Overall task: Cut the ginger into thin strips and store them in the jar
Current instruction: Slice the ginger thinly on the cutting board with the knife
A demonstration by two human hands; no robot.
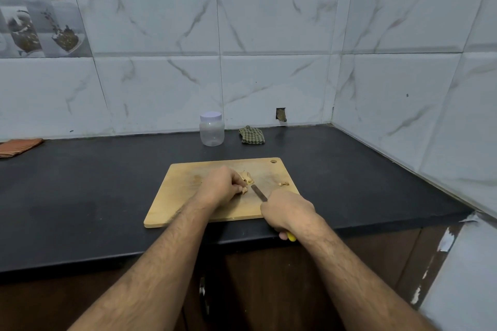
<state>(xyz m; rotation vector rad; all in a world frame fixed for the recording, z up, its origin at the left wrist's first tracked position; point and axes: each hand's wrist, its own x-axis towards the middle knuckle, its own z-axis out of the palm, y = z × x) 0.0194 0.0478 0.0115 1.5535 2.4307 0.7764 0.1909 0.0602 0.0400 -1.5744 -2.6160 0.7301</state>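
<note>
While both my hands work over the one wooden cutting board (188,196) in the lower middle of the frame, my left hand (220,187) has its grip narrow, fingers curled down and pinching a small pale piece of ginger (244,190) against the wood. Just beyond my fingertips lies a second, larger knobbly lump of ginger (247,177), and a third small bit (284,183) sits apart toward the board's right edge. That makes three ginger pieces I can count; whether any are already strips is too small to tell.

My right hand (289,213) has its grip wrapped round the single knife (258,192); its yellow handle end pokes out below my palm, and the slim dark blade slants up and left, its tip just beside the pinched piece.

The board is a flat, light-wood rectangle with rounded corners and one round hole in its upper right corner. It lies on the matte black bench (80,196), close to the front edge.

Above the board in the frame, against the wall, stands one jar (212,129): clear plastic, round, with a white lid on. It is well apart from the ginger. Just to the right of it lies one crumpled green checked cloth (251,135). At the far left edge rests one folded orange striped cloth (18,145). Glossy marble-patterned tiles (269,35) cover the walls.
</note>
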